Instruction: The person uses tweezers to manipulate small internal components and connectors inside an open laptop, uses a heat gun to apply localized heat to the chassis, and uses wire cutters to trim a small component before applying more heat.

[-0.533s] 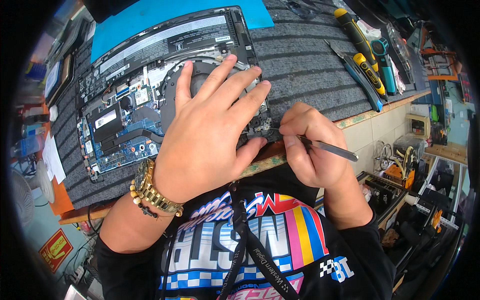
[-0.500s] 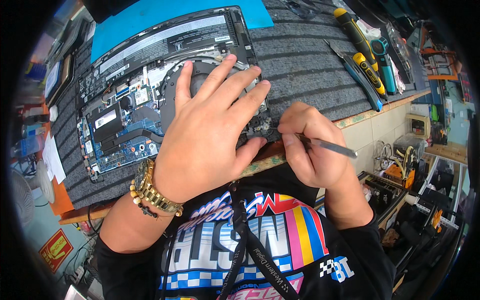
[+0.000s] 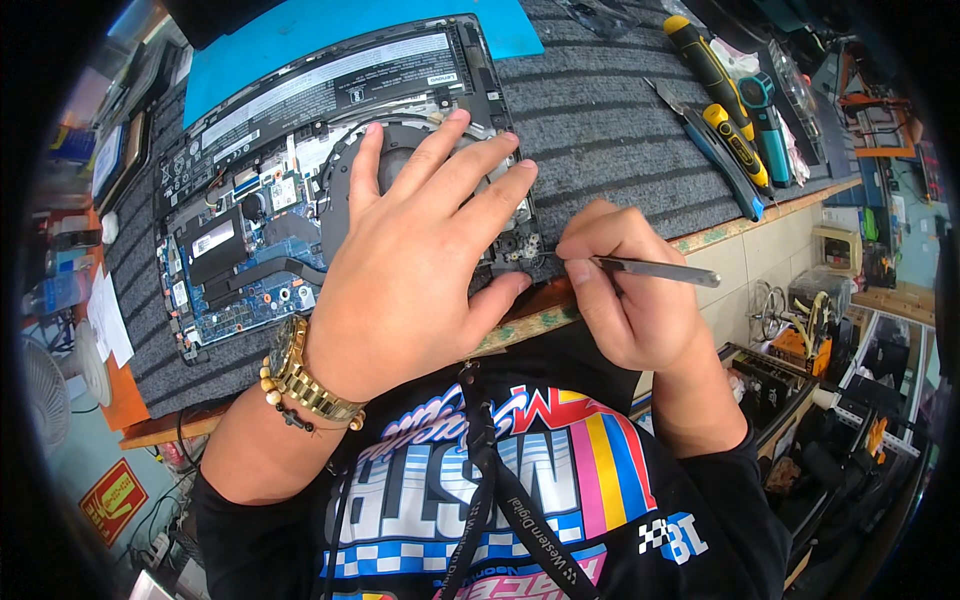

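Note:
An opened laptop (image 3: pixel 225 322) lies on the mat with its battery (image 3: pixel 330 95), circuit board and a large round dark fan part bared. My left hand (image 3: pixel 415 240) rests over it, fingers spread, covering much of the fan area. Its thumb reaches the laptop's near right corner. Just right of that corner, my right hand (image 3: pixel 640 300) pinches slim metal tweezers (image 3: pixel 665 270). Their fine tip points left at the small parts by the laptop's edge; whether it touches them I cannot tell.
A grey ribbed mat (image 3: pixel 580 130) covers the wooden bench, and a blue mat (image 3: pixel 505 25) lies beyond the laptop. To the right are pliers (image 3: pixel 715 155), a yellow-black screwdriver (image 3: pixel 735 145) and a teal-handled tool (image 3: pixel 770 140). The bench edge (image 3: pixel 545 325) runs close below my hands.
My right hand has turned slightly, and the tweezers' rear end has swung up to a flatter angle. My left hand stays spread on the laptop.

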Demonstrator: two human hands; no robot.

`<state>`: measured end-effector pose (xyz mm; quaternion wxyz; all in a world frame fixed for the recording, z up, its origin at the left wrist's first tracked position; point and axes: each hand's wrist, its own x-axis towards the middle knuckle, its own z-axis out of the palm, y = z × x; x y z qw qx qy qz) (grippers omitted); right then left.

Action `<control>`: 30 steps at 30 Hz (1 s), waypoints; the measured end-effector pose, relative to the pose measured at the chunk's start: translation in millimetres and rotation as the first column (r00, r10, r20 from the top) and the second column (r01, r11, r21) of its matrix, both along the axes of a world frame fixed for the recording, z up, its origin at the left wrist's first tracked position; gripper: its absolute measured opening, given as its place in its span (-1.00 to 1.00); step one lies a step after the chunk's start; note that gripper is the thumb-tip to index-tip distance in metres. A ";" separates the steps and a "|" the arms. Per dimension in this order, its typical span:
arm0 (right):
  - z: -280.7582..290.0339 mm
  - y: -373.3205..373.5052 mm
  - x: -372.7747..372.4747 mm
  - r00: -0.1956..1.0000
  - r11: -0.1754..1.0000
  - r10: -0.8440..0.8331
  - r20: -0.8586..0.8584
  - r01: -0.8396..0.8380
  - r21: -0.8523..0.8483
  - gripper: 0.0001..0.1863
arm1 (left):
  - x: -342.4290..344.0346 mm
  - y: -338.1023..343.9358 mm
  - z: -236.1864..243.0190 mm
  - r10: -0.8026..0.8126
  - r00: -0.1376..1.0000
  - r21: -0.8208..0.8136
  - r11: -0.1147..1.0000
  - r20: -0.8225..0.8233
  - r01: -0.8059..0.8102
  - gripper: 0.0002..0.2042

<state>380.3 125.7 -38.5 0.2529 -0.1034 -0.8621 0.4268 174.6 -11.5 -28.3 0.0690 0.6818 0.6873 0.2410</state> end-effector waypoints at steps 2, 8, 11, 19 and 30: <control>-0.2 -0.2 -0.9 1.000 1.000 0.000 0.016 -0.001 0.031 -0.79 | 0.1 -0.1 0.3 0.007 1.000 -0.006 1.000 0.004 -0.007 -0.20; -3.5 -0.8 1.5 0.999 0.999 -0.024 -0.041 0.023 -0.023 -0.78 | -0.1 -0.1 0.3 0.004 1.000 -0.004 1.000 -0.001 -0.004 -0.21; -1.0 -0.1 -0.1 0.999 0.998 -0.025 -0.034 0.023 -0.065 -0.78 | -0.5 0.1 0.9 0.003 1.000 -0.005 1.000 -0.001 -0.003 -0.21; 1.6 -2.0 -3.4 1.000 1.000 -0.005 0.002 0.005 -0.003 -0.74 | 0.4 -0.1 -0.3 0.004 1.000 0.009 1.000 0.017 -0.004 -0.24; 3.3 -4.3 -8.6 1.000 0.999 -0.024 -0.014 0.025 0.046 -0.77 | -0.5 -1.2 -0.3 0.013 1.000 0.006 1.000 0.027 -0.013 -0.24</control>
